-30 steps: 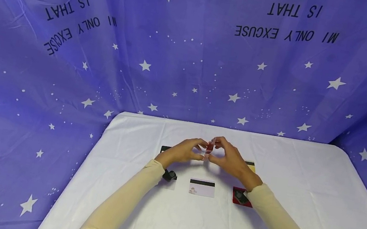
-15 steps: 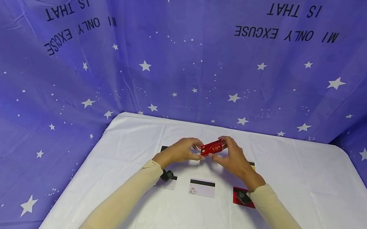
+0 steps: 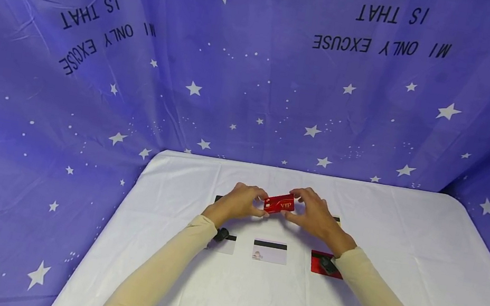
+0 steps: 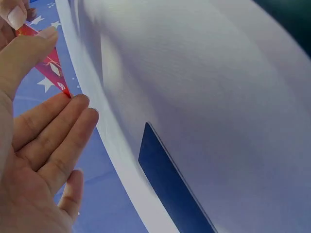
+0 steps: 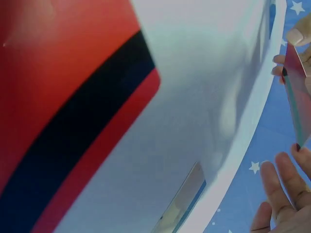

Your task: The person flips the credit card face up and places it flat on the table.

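Note:
A red bank-style card (image 3: 279,203) with gold "VIP" lettering is held above the white table, its printed face toward the head camera and slightly tilted. My left hand (image 3: 239,202) pinches its left end between thumb and fingers. At the other end, my right hand (image 3: 316,215) grips the card's edge. The left wrist view shows the left thumb and fingertips at the corners of the red card (image 4: 51,68), with the remaining fingers spread. From the right wrist, the card (image 5: 297,92) appears nearly edge-on, its back side partly visible.
On the white tablecloth (image 3: 259,305) lie a pale magnetic-stripe card (image 3: 269,254) in the middle and another pale card (image 3: 226,247) by the left wrist. A red card (image 3: 318,267) is partly under the right wrist. Dark (image 3: 218,198) and yellowish (image 3: 337,221) cards peek out behind the hands.
The held card has turned from nearly edge-on to showing its red VIP face, then tilted flatter and lowered slightly. Both hands stay on it, drawn a little farther apart.

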Available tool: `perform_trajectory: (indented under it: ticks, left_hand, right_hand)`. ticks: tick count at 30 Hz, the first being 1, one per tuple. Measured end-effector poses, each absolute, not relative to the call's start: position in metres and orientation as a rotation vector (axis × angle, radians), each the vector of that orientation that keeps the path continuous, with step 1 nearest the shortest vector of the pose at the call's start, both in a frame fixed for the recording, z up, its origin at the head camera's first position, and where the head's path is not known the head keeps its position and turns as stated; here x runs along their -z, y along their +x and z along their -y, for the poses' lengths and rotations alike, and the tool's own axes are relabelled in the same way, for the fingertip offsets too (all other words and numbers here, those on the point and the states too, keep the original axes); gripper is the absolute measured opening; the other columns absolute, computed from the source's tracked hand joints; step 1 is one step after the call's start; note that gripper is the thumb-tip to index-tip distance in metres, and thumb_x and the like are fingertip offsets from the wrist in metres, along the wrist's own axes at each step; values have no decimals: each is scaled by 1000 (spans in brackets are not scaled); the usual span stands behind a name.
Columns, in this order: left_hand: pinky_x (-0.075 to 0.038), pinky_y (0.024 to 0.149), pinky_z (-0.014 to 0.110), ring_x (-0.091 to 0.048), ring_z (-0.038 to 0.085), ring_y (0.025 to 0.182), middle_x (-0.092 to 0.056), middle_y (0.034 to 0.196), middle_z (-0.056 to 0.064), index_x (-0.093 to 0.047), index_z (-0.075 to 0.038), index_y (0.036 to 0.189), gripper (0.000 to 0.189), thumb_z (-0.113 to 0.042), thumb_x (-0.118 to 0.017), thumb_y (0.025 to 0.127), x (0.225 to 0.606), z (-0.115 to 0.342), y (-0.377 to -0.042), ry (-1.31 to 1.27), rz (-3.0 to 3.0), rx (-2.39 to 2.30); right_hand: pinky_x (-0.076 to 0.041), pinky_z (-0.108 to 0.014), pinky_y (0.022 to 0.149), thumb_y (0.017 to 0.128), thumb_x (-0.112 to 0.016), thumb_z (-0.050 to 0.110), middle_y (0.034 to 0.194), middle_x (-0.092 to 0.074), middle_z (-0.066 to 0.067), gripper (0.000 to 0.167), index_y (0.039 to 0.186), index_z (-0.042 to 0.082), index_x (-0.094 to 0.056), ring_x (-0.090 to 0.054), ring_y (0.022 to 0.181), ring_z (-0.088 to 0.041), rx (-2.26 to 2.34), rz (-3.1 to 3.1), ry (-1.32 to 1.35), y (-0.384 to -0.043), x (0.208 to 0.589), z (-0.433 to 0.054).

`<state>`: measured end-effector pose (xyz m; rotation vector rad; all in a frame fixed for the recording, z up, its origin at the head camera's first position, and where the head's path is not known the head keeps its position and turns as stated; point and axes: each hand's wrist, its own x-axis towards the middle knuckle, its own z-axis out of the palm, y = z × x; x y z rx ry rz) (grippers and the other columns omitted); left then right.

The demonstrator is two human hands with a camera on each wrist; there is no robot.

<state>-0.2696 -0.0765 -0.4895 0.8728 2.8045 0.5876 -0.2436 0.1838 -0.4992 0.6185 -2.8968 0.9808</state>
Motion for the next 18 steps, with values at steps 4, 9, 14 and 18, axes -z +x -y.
perform_trajectory:
  ticks: [4,9,14,18]
  left_hand:
    - [-36,111,45,-65,19,126,-73,131,1,-70,-13,135,55,-45,-82,92,491,77,-269,873,-2826,-519]
    - [-35,113,47,-61,20,132,-71,135,1,-70,-16,135,55,-47,-82,91,492,78,-270,871,-2852,-461]
    - [-36,113,47,-59,20,134,-69,136,1,-71,-16,133,53,-46,-83,91,493,78,-269,877,-2860,-413]
    - [-34,116,47,-57,21,137,-67,140,2,-71,-16,133,53,-46,-83,91,494,78,-268,858,-2859,-396]
  right_hand:
    - [-40,-56,100,89,-83,44,131,-64,-12,64,140,11,-64,-62,121,-33,-889,2907,638,-244,501,-186]
    - [-40,-54,98,89,-83,44,130,-63,-13,61,140,14,-67,-59,123,-34,-788,2934,653,-243,504,-188]
    - [-40,-52,93,91,-81,47,129,-61,-13,60,140,14,-68,-57,122,-35,-723,2952,683,-243,508,-188]
    - [-39,-51,93,91,-81,47,130,-61,-12,59,140,16,-69,-56,124,-35,-690,2977,672,-243,511,-186]
